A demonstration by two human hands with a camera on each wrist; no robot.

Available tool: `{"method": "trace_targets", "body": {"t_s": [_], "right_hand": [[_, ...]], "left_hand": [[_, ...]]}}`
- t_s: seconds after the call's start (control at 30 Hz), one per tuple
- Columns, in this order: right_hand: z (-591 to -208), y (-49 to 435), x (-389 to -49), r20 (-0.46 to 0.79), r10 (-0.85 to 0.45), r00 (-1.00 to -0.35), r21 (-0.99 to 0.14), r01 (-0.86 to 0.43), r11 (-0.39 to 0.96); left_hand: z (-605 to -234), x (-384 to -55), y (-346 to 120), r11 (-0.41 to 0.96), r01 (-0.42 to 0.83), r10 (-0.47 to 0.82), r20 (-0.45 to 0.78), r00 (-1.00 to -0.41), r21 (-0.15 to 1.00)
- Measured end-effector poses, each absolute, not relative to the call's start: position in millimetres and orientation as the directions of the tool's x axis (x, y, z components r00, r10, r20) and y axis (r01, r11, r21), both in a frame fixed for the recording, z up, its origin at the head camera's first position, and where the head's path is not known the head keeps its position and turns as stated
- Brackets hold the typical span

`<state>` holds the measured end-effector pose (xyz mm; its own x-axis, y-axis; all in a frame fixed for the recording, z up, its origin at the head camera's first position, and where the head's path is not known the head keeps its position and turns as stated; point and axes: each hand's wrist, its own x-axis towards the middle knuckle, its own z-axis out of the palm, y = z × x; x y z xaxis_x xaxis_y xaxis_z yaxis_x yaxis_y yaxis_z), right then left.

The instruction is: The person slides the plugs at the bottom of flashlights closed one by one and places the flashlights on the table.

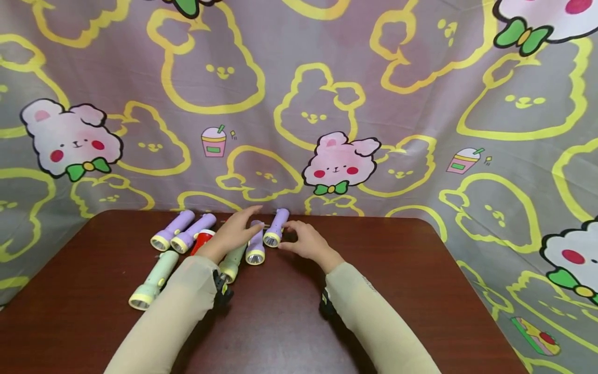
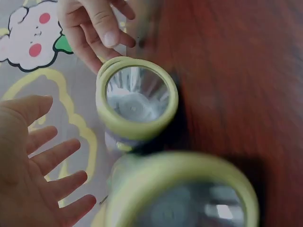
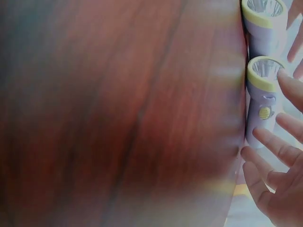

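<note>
Our right hand is holding its fingers apart beside the rightmost purple flashlight, its thumb sitting close to the lens; whether it is touching, we cannot tell. Our left hand is also spreading its fingers, gripping nothing, above a second purple flashlight and its neighbours. We are judging the work to be partway along: several flashlights are lying side by side toward the table's far edge, while one green flashlight is sitting nearer to us. The rightmost one is not yet being gripped, and how much is left we cannot tell.

That flashlight is lying on the table near its far edge, its head pointing toward us. It is showing a lilac barrel, a pale yellow ring around a silvery reflector, and a yellow button on its side. No glow is showing.
</note>
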<state>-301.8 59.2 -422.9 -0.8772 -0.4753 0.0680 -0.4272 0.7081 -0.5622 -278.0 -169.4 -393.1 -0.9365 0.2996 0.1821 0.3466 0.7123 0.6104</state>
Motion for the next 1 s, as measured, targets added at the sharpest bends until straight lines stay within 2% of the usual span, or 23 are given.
{"method": "trace_targets", "body": {"t_s": [0.17,0.5,0.77,1.0], "right_hand": [[-427.2,57.5,-305.5,0.061,-0.475,-0.878,-0.600,-0.413,0.685],[-427.4,54.0,-308.0,0.068,-0.452,-0.889,-0.627,-0.390,0.674],[-429.1,53.1,-309.5,0.052,-0.408,-0.912,-0.647,-0.342,0.682],[-431.1,52.5,-311.9,0.046,-0.395,-0.918,-0.694,-0.314,0.648]], "left_hand": [[-399.8,-291.4,-165.2,0.676,0.284,0.278,0.122,-0.953,0.680],[-403.8,-301.8,-159.6,0.688,0.266,0.262,0.111,-0.959,0.675],[-407.3,-315.7,-151.3,0.577,0.235,0.296,0.068,-0.953,0.782],[-404.8,-318.9,-149.3,0.602,0.238,0.338,0.027,-0.941,0.762]]}}
